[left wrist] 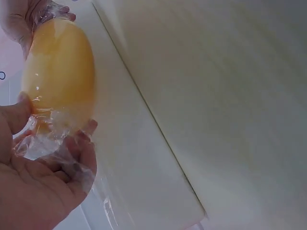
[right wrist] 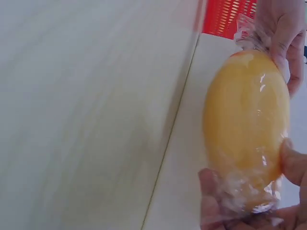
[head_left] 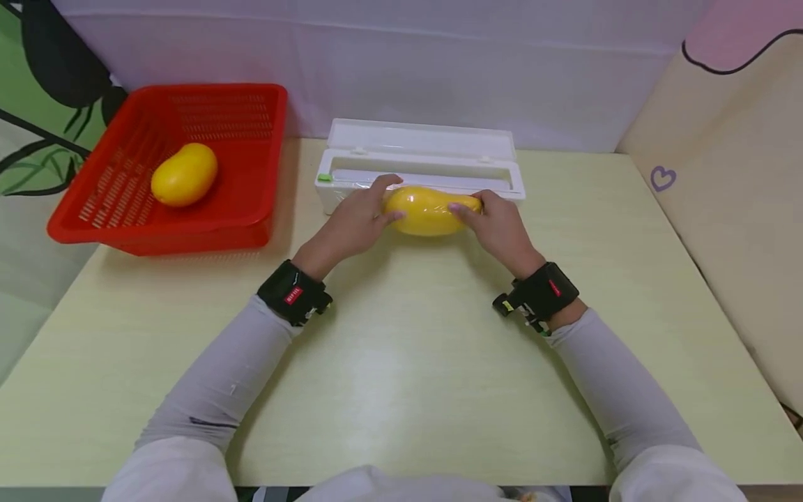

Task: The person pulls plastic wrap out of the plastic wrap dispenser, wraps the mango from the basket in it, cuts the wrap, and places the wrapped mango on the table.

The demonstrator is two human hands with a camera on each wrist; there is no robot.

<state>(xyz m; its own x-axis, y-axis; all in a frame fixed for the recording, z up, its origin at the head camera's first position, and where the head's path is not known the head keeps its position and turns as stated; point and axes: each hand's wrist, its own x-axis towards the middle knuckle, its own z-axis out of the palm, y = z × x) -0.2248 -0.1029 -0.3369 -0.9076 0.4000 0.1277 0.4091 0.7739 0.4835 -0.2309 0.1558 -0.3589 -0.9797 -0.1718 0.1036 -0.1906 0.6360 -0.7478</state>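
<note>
Head view showed us holding the wrapped mango (head_left: 430, 210) by its two ends, just in front of the white cling-film dispenser (head_left: 420, 162), at the far middle of the pale table (head_left: 401, 362). Our left hand (head_left: 354, 222) had its fingers curled round the left end, and our right hand (head_left: 495, 224) had thumb and fingers pinching the right end, so both hands gripped the fruit and neither lay flat. From the left wrist we saw the film (left wrist: 53, 143) bunched and crinkled between our thumb and fingers at that end, with the smooth yellow skin beyond it. The right wrist gave the same story: a gathered wad of film under our fingertips (right wrist: 211, 191), the wrap drawn tight and glossy over the belly of the fruit. We judged that the step in hand was sealing the ends, and that doing it well called for keeping the film taut along the fruit while pressing each loose tail flat against the skin, so it clung rather than sprang open. We thought squeezing too hard might bruise the mango. Whether the film was already cut free from the dispenser, we could not tell. A second mango (head_left: 185, 174) lay in the red basket (head_left: 251, 209), well apart to the left.
</note>
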